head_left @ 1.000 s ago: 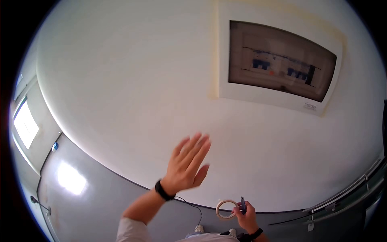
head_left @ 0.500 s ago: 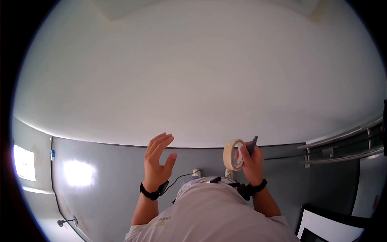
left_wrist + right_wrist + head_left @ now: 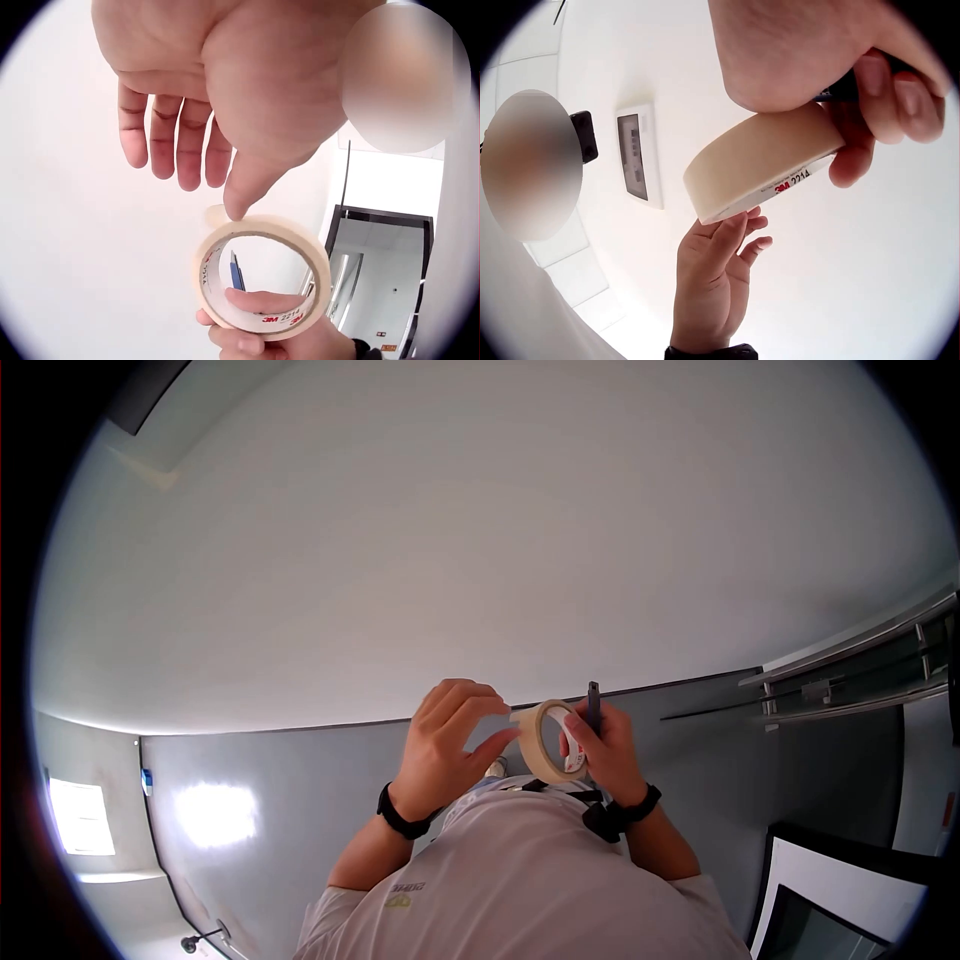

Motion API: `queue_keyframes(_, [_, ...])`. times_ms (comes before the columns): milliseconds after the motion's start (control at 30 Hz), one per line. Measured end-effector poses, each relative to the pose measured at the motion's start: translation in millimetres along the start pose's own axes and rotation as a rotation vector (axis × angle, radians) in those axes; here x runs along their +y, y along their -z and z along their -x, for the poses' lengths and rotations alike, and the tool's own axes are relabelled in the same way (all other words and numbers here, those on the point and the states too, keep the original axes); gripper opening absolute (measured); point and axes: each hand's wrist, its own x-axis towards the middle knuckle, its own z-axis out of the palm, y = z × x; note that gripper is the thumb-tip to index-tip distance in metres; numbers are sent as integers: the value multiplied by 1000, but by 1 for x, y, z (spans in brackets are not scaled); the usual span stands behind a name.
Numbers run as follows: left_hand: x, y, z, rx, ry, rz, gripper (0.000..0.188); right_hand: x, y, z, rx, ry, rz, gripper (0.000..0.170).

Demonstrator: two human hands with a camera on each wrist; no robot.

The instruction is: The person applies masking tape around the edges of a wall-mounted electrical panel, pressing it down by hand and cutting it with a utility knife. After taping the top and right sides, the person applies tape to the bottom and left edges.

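My right hand point(image 3: 615, 752) holds a roll of cream masking tape point(image 3: 532, 748), its thumb inside the ring. The same hand grips a utility knife point(image 3: 594, 705) that stands up beside the roll; the blue body and pointed blade tip show through the ring in the left wrist view. My left hand point(image 3: 440, 745) is at the roll's left side, fingers bent loosely and apart from the thumb. In the left wrist view its thumb tip is right at the roll's edge, next to a short loose tape end point(image 3: 214, 215).
A white wall point(image 3: 480, 560) rises in front, above a grey floor point(image 3: 300, 790). Metal rails point(image 3: 850, 650) run along the right, with a white-and-black framed item point(image 3: 850, 880) lower down. The breaker box point(image 3: 636, 156) on the wall shows in the right wrist view.
The view has tilted down from the breaker box to my body. My left hand has come down from in front of the wall and over to the tape roll, which stays in my right hand.
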Motion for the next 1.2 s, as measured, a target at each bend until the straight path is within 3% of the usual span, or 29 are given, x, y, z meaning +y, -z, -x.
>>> queue_keyframes(367, [-20, -2, -2, 4, -28, 41, 21, 0, -7, 5, -14, -125, -27, 20])
queue_keyframes(800, [-25, -4, 15, -7, 46, 85, 25, 9, -1, 3, -33, -112, 32, 16])
queue_keyframes(1067, [-38, -17, 28, 33, 52, -2, 16, 18, 0, -1, -100, -156, 185, 21])
queue_keyframes(1200, [-36, -14, 35, 47, 71, 16, 15, 28, -1, 0, -99, -141, 130, 21])
